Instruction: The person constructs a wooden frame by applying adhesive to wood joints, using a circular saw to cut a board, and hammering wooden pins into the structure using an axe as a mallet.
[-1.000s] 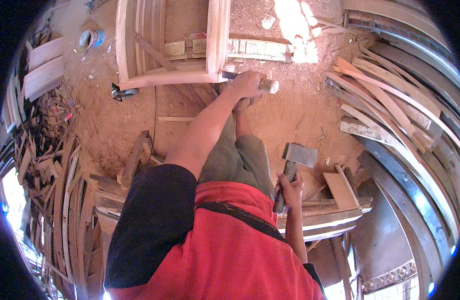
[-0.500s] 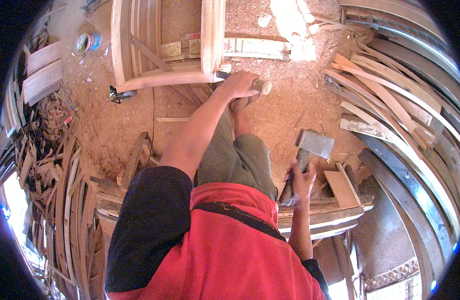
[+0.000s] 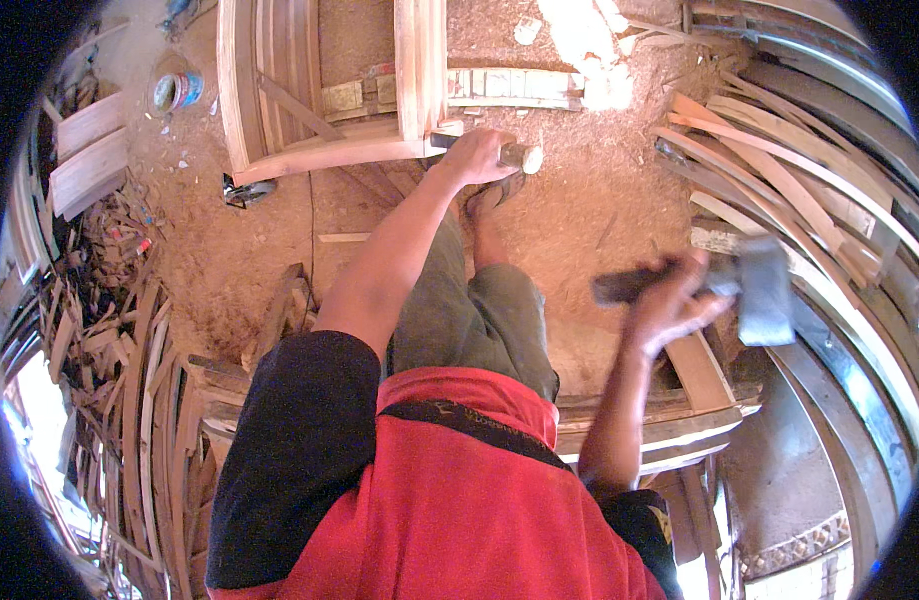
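Observation:
My left hand (image 3: 476, 158) is closed around a chisel (image 3: 522, 157). Its pale, round handle end points right, and its dark blade reaches left to the lower right corner of a wooden frame (image 3: 339, 150). Out to the right, my right hand (image 3: 671, 308) grips the dark handle of a hatchet (image 3: 766, 290) with a broad grey metal head. Motion blurs the hatchet, and its head is turned away from the chisel. One bare leg and a foot (image 3: 489, 200) show just below the chisel.
Long planks (image 3: 779, 180) are piled along the right side. Scrap wood and offcuts (image 3: 99, 330) heap up on the left, below a small can (image 3: 177, 92). A wooden bench (image 3: 649, 430) with boards is close beside me. Sawdust covers the ground (image 3: 579, 200).
My right hand has swung up and to the right with the hatchet, whose head now points right. My left hand holds the chisel at the frame corner in almost the same spot.

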